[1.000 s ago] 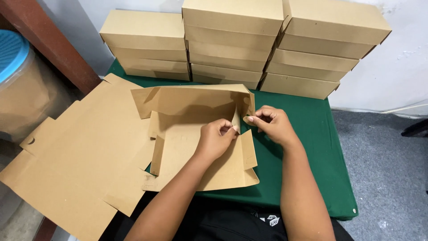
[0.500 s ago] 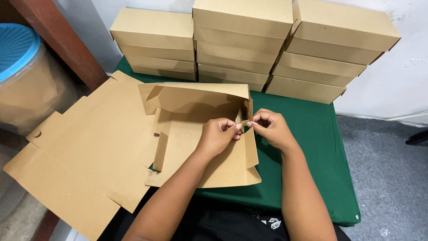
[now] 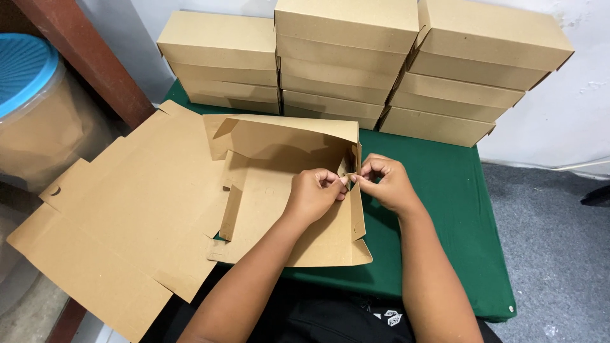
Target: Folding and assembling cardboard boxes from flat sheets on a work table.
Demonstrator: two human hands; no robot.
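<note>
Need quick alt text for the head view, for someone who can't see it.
Both hands, left hand and right hand, pinch a corner tab of a half-folded cardboard box on a green table. Flat cardboard sheets lie left; finished boxes are stacked behind.

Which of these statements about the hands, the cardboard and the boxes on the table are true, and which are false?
1. Both hands, the left hand and the right hand, pinch the right wall of the half-folded box. True.
2. The table cover is red. False: it is green.
3. Finished boxes stand in three stacks at the back. True.
4. The flat cardboard sheet lies to the right of the hands. False: it lies to their left, overhanging the table edge.
5. The tub at far left has a yellow lid. False: its lid is blue.
</note>
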